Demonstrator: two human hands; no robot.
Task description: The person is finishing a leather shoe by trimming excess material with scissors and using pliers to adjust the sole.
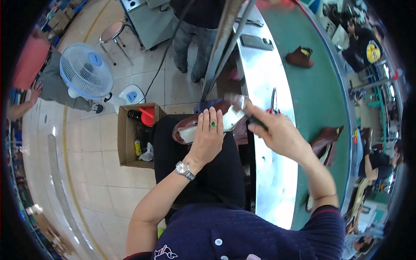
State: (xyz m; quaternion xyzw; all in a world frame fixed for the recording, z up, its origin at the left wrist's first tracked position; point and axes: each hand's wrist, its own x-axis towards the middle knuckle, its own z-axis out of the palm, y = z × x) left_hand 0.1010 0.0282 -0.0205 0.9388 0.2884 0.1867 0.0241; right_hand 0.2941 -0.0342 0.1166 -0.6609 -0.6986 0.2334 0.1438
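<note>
A brown leather shoe [178, 130] lies bottom up across my thighs, its pale whitish underside [233, 119] facing me. My left hand [207, 141] is closed over the middle of the shoe, fingers pressed on the underside; it wears a green-stone ring and a wristwatch [185, 170]. My right hand [281, 133] grips the dark handle of a hammer [258, 120]. The hammer's head is blurred by motion, close over the right end of the shoe. Just beyond my right hand, scissors [273, 104] with red handles lie on the metal bench, partly hidden.
A long metal bench [271, 186] runs on my right, with a phone [256, 42] on it. Past it, a green conveyor belt [299, 95] carries brown shoe pieces [300, 57]. A cardboard box [125, 149] and a fan [86, 71] stand left. Another person [195, 41] stands ahead.
</note>
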